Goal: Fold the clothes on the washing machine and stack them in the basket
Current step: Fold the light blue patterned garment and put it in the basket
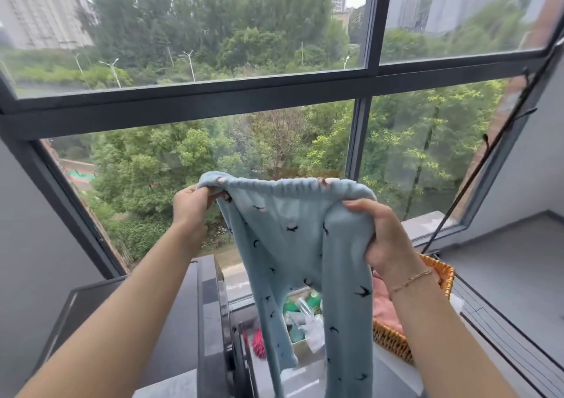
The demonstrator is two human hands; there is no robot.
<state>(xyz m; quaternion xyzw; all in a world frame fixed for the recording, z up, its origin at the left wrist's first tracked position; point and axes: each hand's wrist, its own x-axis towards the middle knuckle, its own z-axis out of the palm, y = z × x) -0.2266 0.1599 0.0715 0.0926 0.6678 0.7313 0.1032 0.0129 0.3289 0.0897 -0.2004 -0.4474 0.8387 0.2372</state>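
Note:
I hold up a pair of light blue trousers (283, 238) with small black bird prints in front of the window. My left hand (192, 205) grips the left end of the elastic waistband. My right hand (381, 238) grips the right end, with cloth bunched in its fingers. Both legs hang down below my hands. The woven orange basket (444, 278) sits at the lower right, partly behind my right forearm, with pink cloth (387, 309) inside. The dark top of the washing machine (171, 321) lies under my left forearm.
A big dark-framed window (213, 101) fills the view ahead. Behind the hanging legs are green bottles (312, 301), clear plastic wrap and a red brush-like thing (259, 344). A thin dark rod (476, 171) slants at the right. A grey sill runs along the right.

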